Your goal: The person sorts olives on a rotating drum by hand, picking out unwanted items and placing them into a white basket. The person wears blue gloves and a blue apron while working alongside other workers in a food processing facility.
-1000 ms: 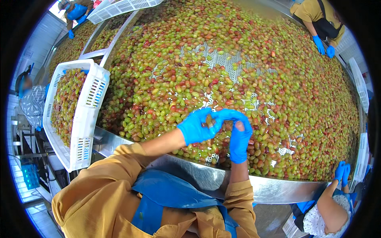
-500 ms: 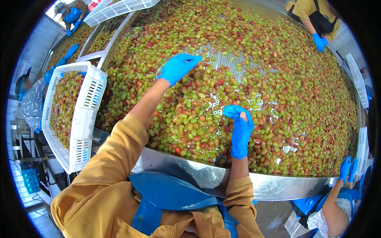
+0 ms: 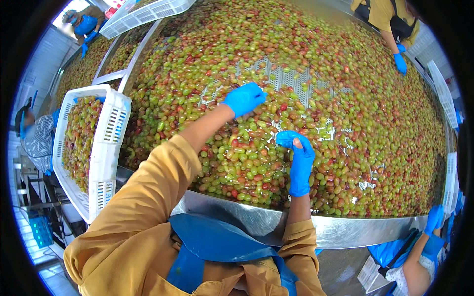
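A wide layer of green and red grapes (image 3: pixel 247 167) covers the metal sorting table, wet and loose. Over its middle my left hand (image 3: pixel 245 99), in a blue glove, has its fingers curled down and closed; whatever they may hold is hidden. Nearer the front rim is my right hand (image 3: pixel 301 163), also blue-gloved, held upright above the grapes. Its fingers bend over to the left towards the thumb, whose tip shows bare through the glove. I cannot make out anything between them. Beyond my left hand, a perforated metal plate (image 3: pixel 289 79) shows through gaps in the fruit.
A white slatted crate (image 3: pixel 111 123) full of grapes stands at the left edge. Another white crate (image 3: pixel 148 15) sits at the far left. The steel rim (image 3: pixel 237 209) runs before me. Co-workers in blue gloves stand at far left, left, far right and near right.
My left hand has moved right and nearer to me, with its fingers more curled. My right hand has barely shifted. The co-worker's gloved hands at the far right have moved lower.
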`<state>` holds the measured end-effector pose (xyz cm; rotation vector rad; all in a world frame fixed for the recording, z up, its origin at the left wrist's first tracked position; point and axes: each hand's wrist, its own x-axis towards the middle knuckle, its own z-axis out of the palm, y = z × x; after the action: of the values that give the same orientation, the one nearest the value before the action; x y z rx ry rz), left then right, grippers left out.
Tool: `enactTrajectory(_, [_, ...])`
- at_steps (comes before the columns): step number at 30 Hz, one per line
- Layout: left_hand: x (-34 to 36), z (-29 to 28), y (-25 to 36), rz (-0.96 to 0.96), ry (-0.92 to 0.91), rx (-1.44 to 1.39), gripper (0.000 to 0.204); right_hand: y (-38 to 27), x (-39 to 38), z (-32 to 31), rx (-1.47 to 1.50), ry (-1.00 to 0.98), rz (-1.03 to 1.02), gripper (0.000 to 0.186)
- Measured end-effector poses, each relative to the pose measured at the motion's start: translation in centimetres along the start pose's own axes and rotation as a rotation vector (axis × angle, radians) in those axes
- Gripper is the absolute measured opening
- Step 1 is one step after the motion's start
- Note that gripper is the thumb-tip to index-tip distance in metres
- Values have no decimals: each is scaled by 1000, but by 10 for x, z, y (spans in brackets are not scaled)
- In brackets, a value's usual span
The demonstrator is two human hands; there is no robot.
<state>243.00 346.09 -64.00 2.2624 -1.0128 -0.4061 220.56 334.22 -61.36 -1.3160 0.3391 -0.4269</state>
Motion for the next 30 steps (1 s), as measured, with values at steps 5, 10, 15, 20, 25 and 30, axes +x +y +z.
enactTrajectory(5, [-110,24,39,166,95,-738,18,41,-17,25,-282,-70,-53,37])
enactTrajectory(10, [-170,2,24,-279,-255,-1152,21,28,-57,74,-461,-141,146,35])
enactTrajectory(15, [-220,-21,-15,-394,-336,-1374,28,21,-85,98,-1005,-406,-26,28])
enactTrajectory(20, [-249,-138,-56,206,99,-2166,14,28,-108,84,-986,-285,-59,27])
enactTrajectory(25, [-273,-213,-110,1060,-318,-2374,24,48,-137,78,-1090,-122,-84,33])
enactTrajectory(30, [-255,-150,-211,-316,435,-284,56,46,-151,100,-1225,-187,-106,22])
